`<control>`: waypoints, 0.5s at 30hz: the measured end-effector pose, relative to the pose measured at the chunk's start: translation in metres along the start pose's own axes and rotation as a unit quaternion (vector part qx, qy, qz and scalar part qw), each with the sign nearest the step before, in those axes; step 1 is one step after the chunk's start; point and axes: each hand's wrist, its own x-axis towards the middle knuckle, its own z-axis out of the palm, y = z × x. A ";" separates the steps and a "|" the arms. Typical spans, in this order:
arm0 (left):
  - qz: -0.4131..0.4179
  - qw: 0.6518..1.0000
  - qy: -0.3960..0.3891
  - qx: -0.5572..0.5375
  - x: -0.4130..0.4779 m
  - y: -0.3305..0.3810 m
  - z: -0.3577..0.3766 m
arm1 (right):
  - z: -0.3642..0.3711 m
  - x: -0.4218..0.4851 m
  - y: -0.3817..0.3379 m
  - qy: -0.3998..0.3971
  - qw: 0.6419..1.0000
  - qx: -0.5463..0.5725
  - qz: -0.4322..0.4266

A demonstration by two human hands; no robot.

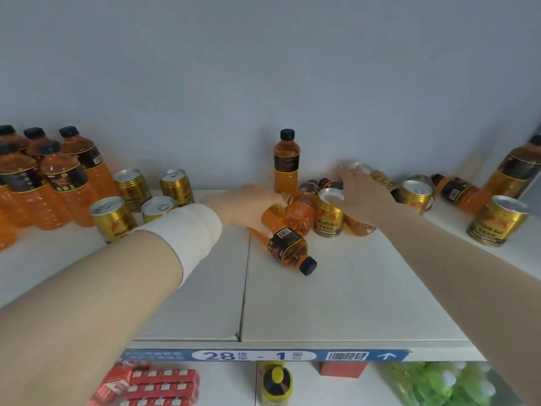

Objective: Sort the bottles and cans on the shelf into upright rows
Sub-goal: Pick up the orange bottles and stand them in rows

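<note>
- Orange plastic drink bottles with black caps and black labels, together with short gold metal cans with silver tops, are spread across a white shelf (322, 303) in front of you.
- Done so far, by my reading: on the left, a group of upright bottles (64, 183) stands with four upright cans (114, 218) just beside it, in rough rows.
- Left to do, centre: a jumbled pile. One bottle lying on its side (288, 247) points its cap toward you, and a second lying bottle (303, 209) rests against it. One gold can (328, 218) stands in the pile, and one bottle (287, 162) stands upright behind it, near the wall.
- Left to do, right: another bottle lies on its side (459, 191) between loose cans, and a larger bottle (518, 171) stands at the edge.
- Your left hand (251, 203) rests on the near-left side of the pile. Its fingers are hidden, so I cannot tell whether it grips anything.
- Your right hand (360, 191) reaches over the standing can, fingers straight, toward a silver-ended can (355, 167) at the back. It is blurred but seems to hold nothing.
- I judge the sorting less than half finished.
- A blue label strip (263, 355) runs along the shelf's front edge.
</note>
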 end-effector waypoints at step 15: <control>0.157 0.987 0.037 0.001 0.012 -0.014 0.044 | 0.045 0.115 -0.044 0.025 0.931 0.352 0.089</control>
